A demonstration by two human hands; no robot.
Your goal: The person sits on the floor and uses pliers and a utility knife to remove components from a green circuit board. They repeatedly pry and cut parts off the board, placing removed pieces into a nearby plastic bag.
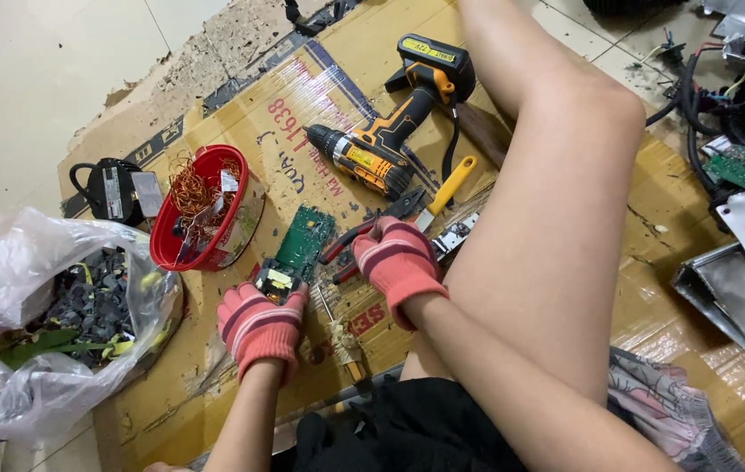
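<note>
From the head camera I see my left hand (260,325), in a pink striped glove, curled closed around one end of a green circuit board (298,249). The board's near end carries a small yellow-topped component, and its far end points toward the red bowl (204,210) of tangled copper wire. My right hand (397,259), gloved the same way, is clenched over the red handles of a pair of pliers (370,229); the dark jaws poke out beyond the fingers, just beside the board's right edge. Whether the jaws actually bite the board I cannot tell, since the glove covers that spot. All of this sits on flattened cardboard (320,96). An orange-and-black cordless drill (390,131) lies well beyond the hands, with a yellow-handled tool (447,185) near it. A clear plastic bag (58,306) of dark scraps rests to the left.
</note>
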